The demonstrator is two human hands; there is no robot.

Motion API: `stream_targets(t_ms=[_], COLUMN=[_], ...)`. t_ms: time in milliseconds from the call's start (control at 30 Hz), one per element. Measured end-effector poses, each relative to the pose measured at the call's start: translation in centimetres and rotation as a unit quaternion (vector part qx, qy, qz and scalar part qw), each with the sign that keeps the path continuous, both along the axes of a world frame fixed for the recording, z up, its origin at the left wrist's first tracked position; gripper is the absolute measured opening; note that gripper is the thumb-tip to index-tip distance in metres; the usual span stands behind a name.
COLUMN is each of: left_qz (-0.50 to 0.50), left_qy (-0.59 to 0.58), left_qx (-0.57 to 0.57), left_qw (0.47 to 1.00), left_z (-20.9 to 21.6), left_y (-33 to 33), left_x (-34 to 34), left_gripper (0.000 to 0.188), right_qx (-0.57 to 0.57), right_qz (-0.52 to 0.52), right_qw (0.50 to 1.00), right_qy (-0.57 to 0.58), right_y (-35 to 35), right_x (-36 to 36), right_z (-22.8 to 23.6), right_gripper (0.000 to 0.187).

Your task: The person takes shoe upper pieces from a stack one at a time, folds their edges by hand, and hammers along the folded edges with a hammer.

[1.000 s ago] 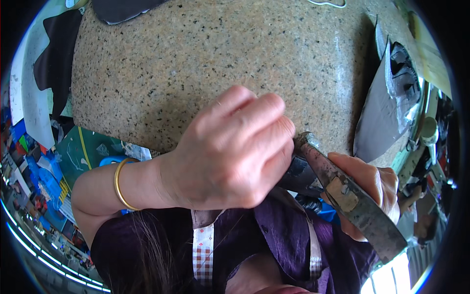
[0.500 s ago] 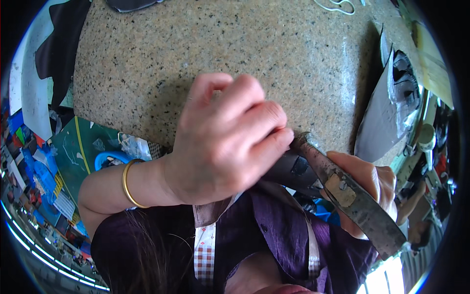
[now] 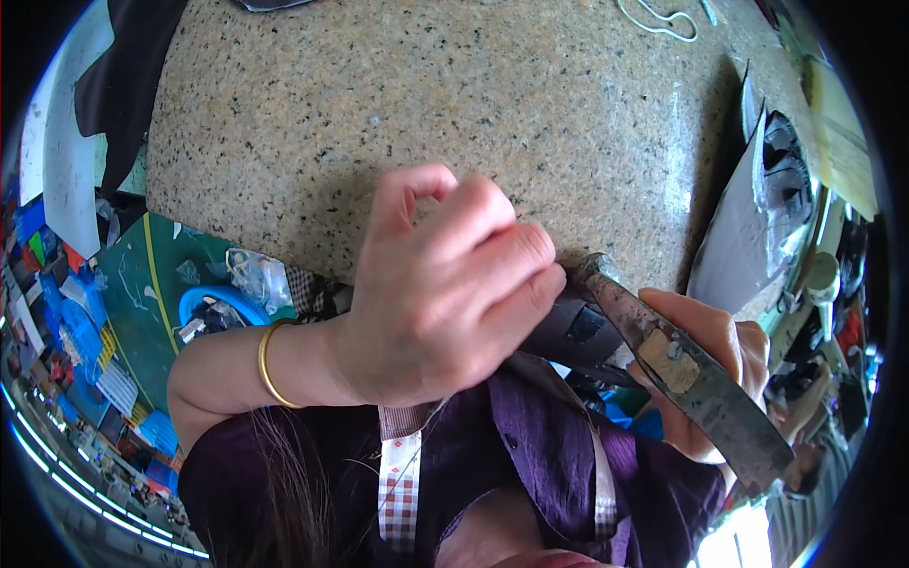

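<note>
My right hand (image 3: 715, 346) is closed below the head of a cobbler's hammer (image 3: 724, 407), at the right of the near table edge. The wooden handle's end shows in the eye of the dark, worn metal head. One end of the head is rounded and the other flares wide. My left hand (image 3: 440, 293), a gold bangle on its wrist, is curled closed over the near edge of the stone tabletop, knuckles up. Whatever its fingertips grip is hidden. Beside its little finger, partly under the hand, lies a dark piece (image 3: 559, 327) with a shiny black patch.
The speckled stone tabletop (image 3: 473, 104) spreads ahead. Grey sheet pieces (image 3: 734, 246) stand at its right side, and dark sheet material (image 3: 128, 85) hangs at the left. A blue-rimmed container (image 3: 213, 298) sits left of my wrist. A white loop of cord (image 3: 663, 26) lies far off.
The whole view has shifted slightly. My left hand sits a little lower in the picture, still curled. The hammer remains in my right hand in almost the same pose.
</note>
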State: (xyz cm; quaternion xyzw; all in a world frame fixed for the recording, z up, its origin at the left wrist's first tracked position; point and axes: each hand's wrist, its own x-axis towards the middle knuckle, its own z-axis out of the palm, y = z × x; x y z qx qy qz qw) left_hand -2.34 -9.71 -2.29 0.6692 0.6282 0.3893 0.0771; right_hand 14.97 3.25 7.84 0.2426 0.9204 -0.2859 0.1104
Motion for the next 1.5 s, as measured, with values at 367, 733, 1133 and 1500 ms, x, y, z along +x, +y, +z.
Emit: stream_targets(t_ms=[367, 733, 1133, 1500], left_qz=[0.023, -0.019, -0.020, -0.117], left_qy=[0.048, 0.046, 0.126, 0.047], left_qx=[0.001, -0.022, 0.030, -0.008], left_qw=[0.999, 0.999, 0.991, 0.992], left_z=[-0.6, 0.7, 0.6, 0.4], left_y=[-1.0, -0.8, -0.9, -1.4], left_x=[0.3, 1.2, 1.5, 0.0], left_gripper=[0.027, 0.019, 0.007, 0.018], right_qx=[-0.035, -0.024, 0.024, -0.054], right_qz=[-0.065, -0.118, 0.036, -0.025], right_qw=[0.997, 0.992, 0.999, 0.998], right_qy=[0.025, 0.046, 0.022, -0.007], right_y=[-0.1, -0.8, -0.2, -0.8], right_x=[0.2, 0.2, -0.2, -0.1], right_z=[-0.7, 0.3, -0.2, 0.1], right_gripper=[0.032, 0.034, 0.044, 0.034])
